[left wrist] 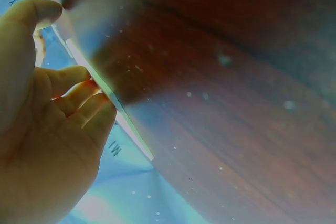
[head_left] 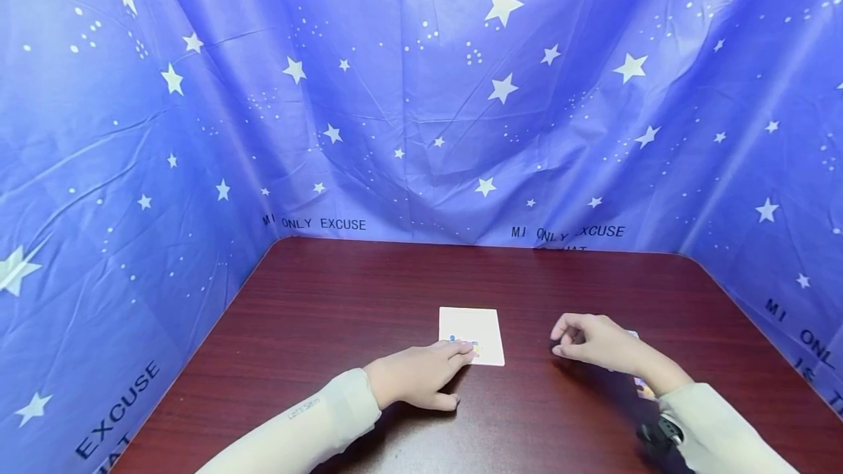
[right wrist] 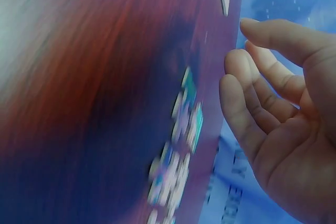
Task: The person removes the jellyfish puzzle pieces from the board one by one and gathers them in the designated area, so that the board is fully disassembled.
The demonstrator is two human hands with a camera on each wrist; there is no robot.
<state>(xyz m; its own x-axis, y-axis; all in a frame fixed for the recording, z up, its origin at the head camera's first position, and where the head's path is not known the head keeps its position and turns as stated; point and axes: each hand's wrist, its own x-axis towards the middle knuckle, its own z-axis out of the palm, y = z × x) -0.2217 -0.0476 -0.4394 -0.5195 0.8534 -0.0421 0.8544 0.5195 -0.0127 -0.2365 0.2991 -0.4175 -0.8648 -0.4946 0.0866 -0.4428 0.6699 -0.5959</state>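
Note:
A thin white square board [head_left: 470,320] lies flat on the table, with a small coloured patch [head_left: 453,339] on its lower part that looks like a few jigsaw pieces. Over that patch rest the fingertips of my left hand [head_left: 415,377], palm down with the fingers straight and thumb apart. They partly hide it. To the right, my right hand [head_left: 602,342] hovers above the table, fingers loosely bent and holding nothing. Several loose jigsaw pieces [right wrist: 181,119] lie beneath it in the right wrist view. In the head view the forearm hides most of these pieces [head_left: 644,388].
The dark red wooden table [head_left: 342,291] has rounded far corners. Blue cloth [head_left: 408,93] printed with stars hangs at the back and both sides. A dark device [head_left: 661,431] is strapped at the right wrist.

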